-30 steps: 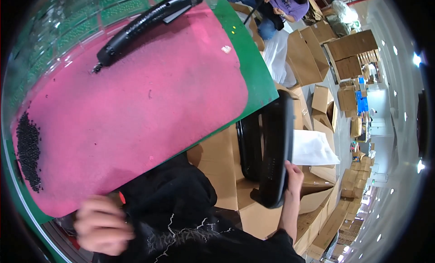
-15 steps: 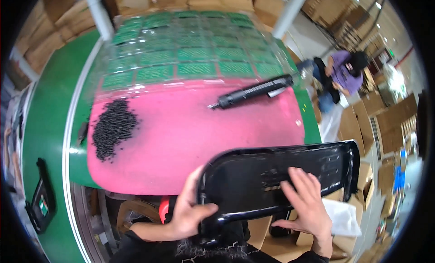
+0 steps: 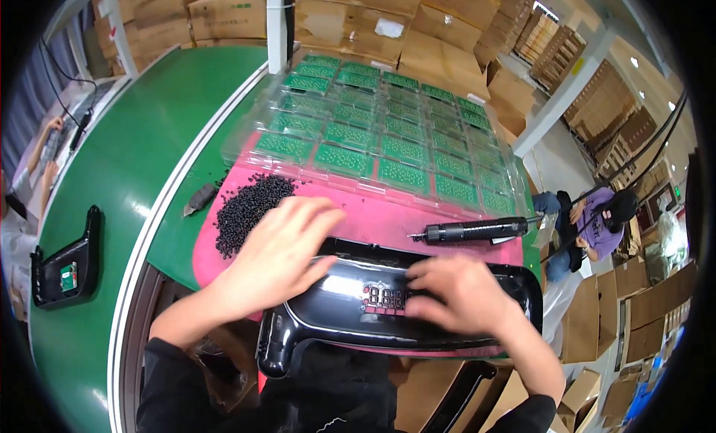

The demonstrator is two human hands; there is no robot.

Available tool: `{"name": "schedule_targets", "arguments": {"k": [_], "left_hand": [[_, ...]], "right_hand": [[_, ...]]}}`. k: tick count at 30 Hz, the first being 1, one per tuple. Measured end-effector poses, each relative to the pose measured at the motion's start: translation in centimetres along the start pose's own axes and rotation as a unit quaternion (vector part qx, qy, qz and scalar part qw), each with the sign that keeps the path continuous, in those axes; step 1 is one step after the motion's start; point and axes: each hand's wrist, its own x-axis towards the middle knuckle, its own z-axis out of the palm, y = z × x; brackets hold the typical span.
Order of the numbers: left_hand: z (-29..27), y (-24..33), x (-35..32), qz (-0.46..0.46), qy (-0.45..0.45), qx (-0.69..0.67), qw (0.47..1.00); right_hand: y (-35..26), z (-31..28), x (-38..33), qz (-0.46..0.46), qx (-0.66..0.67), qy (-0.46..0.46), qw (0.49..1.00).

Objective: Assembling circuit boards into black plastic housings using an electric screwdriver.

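Note:
A glossy black plastic housing (image 3: 344,302) lies across the front edge of the pink mat (image 3: 365,209). It has digit-shaped cutouts near its middle and a curved leg at its left end. My left hand (image 3: 280,250) hovers around its upper left edge, fingers apart, partly blurred, with nothing seen in them. Over the middle of the housing, beside the cutouts, is my right hand (image 3: 462,295). Its fingers are bent and its thumb stands apart from them; no held thing shows. Whether its fingertips touch the surface I cannot tell.
Small black screws (image 3: 250,209) lie piled on the mat's left. An electric screwdriver (image 3: 473,230) rests at right, before clear trays of green circuit boards (image 3: 403,146). Another black housing (image 3: 91,261) with a board stands on the green surface at left. A person (image 3: 600,217) sits at right.
The housing, earlier tilted up in my left hand, now lies lower on the mat's front edge. My left hand has let go of its end and moved up. The view has shifted.

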Motion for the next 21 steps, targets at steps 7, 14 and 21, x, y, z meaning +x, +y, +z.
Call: {"name": "schedule_targets", "arguments": {"k": [7, 14, 21], "left_hand": [[5.5, -5.2, 3.5, 0.139, -0.133, -0.062, 0.979], [5.6, -6.3, 2.6, 0.125, -0.005, -0.122, 0.985], [5.7, -6.5, 2.4, 0.119, 0.008, -0.100, 0.988]], "right_hand": [[7.4, 0.2, 14.1, 0.157, -0.102, 0.168, 0.968], [16.4, 3.5, 28.5, 0.146, -0.198, 0.182, 0.952], [22.6, 6.4, 35.0, 0.238, -0.258, 0.106, 0.930]]}}
